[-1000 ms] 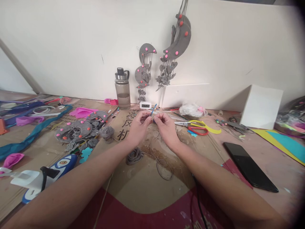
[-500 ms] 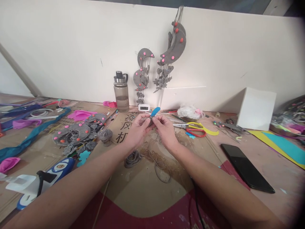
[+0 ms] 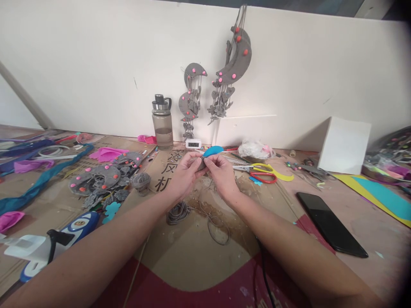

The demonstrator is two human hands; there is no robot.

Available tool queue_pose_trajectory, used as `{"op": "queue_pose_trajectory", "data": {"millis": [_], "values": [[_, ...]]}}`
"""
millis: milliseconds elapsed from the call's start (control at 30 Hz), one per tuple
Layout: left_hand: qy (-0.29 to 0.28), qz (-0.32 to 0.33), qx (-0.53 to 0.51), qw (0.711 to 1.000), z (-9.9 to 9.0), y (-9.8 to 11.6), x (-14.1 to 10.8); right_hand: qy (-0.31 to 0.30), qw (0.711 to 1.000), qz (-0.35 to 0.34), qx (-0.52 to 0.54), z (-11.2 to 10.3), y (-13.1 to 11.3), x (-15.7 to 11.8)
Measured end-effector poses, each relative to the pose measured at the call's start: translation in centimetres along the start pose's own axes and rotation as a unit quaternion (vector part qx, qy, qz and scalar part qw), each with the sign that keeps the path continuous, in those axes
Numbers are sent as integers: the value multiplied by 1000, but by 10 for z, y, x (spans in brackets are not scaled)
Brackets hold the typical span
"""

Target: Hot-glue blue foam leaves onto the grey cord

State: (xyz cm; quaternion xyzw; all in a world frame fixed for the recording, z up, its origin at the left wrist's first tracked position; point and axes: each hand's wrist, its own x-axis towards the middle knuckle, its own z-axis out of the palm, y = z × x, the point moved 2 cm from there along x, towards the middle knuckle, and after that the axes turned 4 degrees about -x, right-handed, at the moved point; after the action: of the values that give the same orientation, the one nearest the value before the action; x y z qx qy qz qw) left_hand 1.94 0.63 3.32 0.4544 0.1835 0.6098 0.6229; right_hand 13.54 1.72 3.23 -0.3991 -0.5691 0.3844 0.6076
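Close together above the cardboard, both hands are closed in a pinch. My left hand (image 3: 185,174) grips a small grey piece (image 3: 202,163), mostly hidden by the fingers. My right hand (image 3: 224,174) has its thumb and fingers at the lower edge of a blue curved flat piece (image 3: 213,150), which rises above the fingertips against the grey piece. Grey cord (image 3: 218,231) lies in loops below the hands, and a coil of grey cord (image 3: 178,213) rests near my left wrist. Just right of my right hand lie red-handled scissors (image 3: 263,176).
Grey moon ornaments with pink dots (image 3: 239,60) hang on the white board behind a water bottle (image 3: 162,128) and a small digital clock (image 3: 193,143). At left are a yarn ball (image 3: 141,183) and a glue gun (image 3: 77,226). A phone (image 3: 330,224) lies at right.
The blue piece has turned, from narrow and edge-on to showing its broader curved face, and lies flatter. Both hands stay in nearly the same place.
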Motion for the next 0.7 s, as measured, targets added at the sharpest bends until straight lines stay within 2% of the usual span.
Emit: {"op": "queue_pose_trajectory", "data": {"millis": [300, 700], "values": [[-8, 8, 30, 999, 0, 1, 0, 4, 1000, -14, -14, 0, 1, -1], [-54, -20, 43, 997, -7, 4, 2, -1, 1000, -7, -30, 0, 2, -4]]}}
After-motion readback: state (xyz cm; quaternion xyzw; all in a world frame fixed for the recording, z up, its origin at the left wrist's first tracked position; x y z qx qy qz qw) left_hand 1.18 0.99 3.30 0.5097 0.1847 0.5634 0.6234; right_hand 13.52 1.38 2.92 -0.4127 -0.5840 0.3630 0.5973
